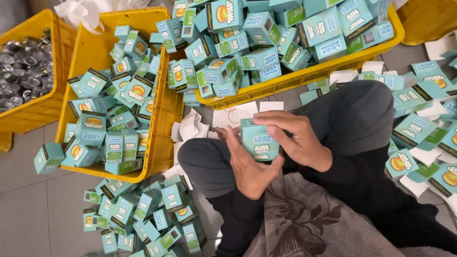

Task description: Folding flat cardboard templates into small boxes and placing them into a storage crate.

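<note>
We've got the small teal carton point(257, 139) over our lap, left hand point(247, 169) cupping it from below, right hand point(290, 138) clamped over top & side. Risk imo: squeezing too hard dents the thin card, or a flap pops open w/ the loose cartons point(143, 219) piled close by

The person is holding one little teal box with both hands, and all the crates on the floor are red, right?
Not quite. The crates are yellow, not red, as the head view shows. The rest holds: the left hand and the right hand both hold one little teal box.
</note>
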